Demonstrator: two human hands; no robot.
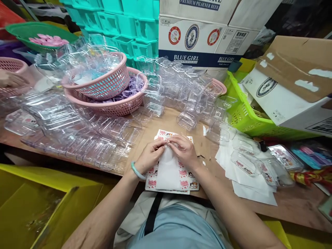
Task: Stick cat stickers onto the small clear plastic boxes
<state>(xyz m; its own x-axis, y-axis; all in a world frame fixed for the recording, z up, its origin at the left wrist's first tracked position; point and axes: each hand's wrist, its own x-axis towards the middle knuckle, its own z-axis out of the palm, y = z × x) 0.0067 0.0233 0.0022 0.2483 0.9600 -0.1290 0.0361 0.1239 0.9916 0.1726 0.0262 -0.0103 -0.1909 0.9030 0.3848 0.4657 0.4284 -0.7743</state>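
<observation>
Both hands meet over a sheet of printed cat stickers at the table's front edge. A white strip of paper lies on the sheet, its top end at the fingertips. My left hand, with a pale green bangle on the wrist, is closed in a pinch at that top end. My right hand is also pinched there, its fingertips touching the left ones. Whatever small thing sits between the fingertips is too small to make out.
Clear plastic cases cover the left side, more behind. Pink baskets stand back left. White papers and stickered clear lids lie right, near a green crate. Another person's hand is far left.
</observation>
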